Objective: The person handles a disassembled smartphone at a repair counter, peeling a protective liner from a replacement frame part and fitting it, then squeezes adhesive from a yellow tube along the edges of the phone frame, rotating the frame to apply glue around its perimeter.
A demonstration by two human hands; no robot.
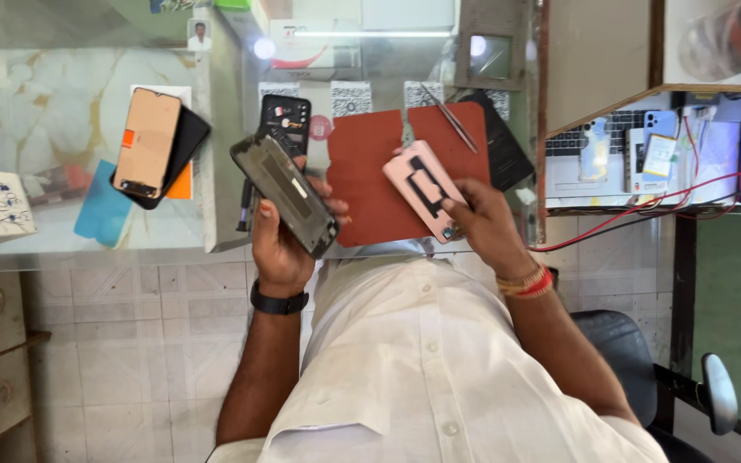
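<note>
My left hand [280, 244] grips a dark phone frame [285, 195], held tilted above the edge of the glass counter. A pink phone back cover [424, 190] with black strips on its inner side is held in my right hand [486, 225], over a red work mat [370, 180]. The two parts are apart, side by side. A black band is on my left wrist and red-and-gold bangles on my right.
An opened black phone body [285, 120] lies behind the frame. A copper-coloured phone screen [146, 141] rests on a black case at left. Tweezers [449, 117] lie on the mat's far corner. A shelf with phones and red wires [645, 154] is at right.
</note>
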